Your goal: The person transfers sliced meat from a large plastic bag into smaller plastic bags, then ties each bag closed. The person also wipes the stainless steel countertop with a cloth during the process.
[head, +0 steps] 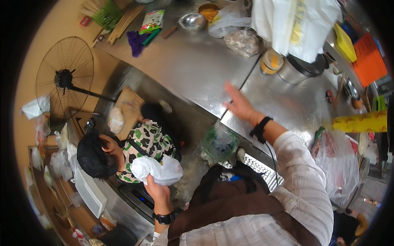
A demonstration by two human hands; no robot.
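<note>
My left hand (158,191) is closed on a white plastic bag (158,169), whose contents are hidden. It holds the bag low on my left, overlapping the back of a seated co-worker (147,138) in a camouflage-patterned top. My right hand (241,106), a little blurred, reaches out over the stainless steel counter (197,70) with its fingers apart and nothing in it. Below that hand, on the floor by the counter, stands a green bin with a clear plastic liner (220,142). Ahead on the counter are a lidded cup (272,62) and a clear bag of food (242,42).
A pedestal fan (64,79) stands at the left, near a wooden board (129,104) by the co-worker. A metal bowl (191,22) and a purple cloth (137,43) lie at the counter's far end. To the right are a yellow film roll (360,121) and a bag of meat (335,166).
</note>
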